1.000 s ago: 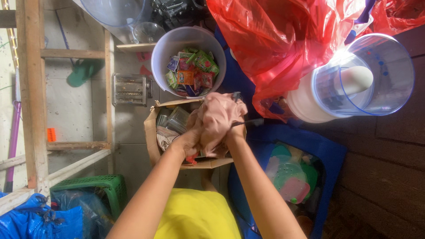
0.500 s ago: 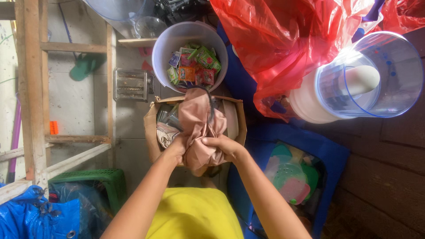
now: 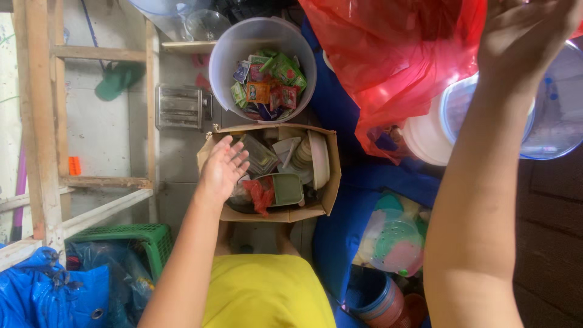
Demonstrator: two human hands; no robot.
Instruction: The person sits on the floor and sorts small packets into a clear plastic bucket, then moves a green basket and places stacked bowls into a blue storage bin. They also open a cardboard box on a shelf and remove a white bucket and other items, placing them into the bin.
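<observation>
1. Gone since half a sec ago: the pinkish cloth both hands held over the box – it's out of view now, and the hands have split apart

2. Left hand (image 3: 223, 167) hovers palm-open, fingers spread, empty, over the 9 o'clock edge of the cardboard box (image 3: 271, 214); can't tell if it touches the flap

3. Right hand (image 3: 527, 33) is raised far up at 1 o'clock of the box, by the red plastic bag (image 3: 388, 67); fingers loosely curled, top cropped, so can't tell if it grips anything

4. Box sits on the floor just ahead of the person's yellow shirt (image 3: 267, 291), open top. Inside: clear lidded container (image 3: 260, 155) nearest the left fingers, green tub (image 3: 286, 188) at centre, red scrap (image 3: 261, 195) touching it at 9 o'clock, white plate (image 3: 319, 159) on edge at 3 o'clock

5. Handling, my read: box is soft card, flaps bent, likely sags w/ that load – best held low at both sides, not by flaps. Plate looks breakable; plastic tubs light & stiff, prob. slippery – take by rims

6. Round the box: white bucket (image 3: 226, 61) of sachets at 12 o'clock, clear water jug (image 3: 555, 115) at 2 o'clock, green basket (image 3: 130, 237) at 8 o'clock, wooden frame (image 3: 45, 121) at 9 o'clock
</observation>
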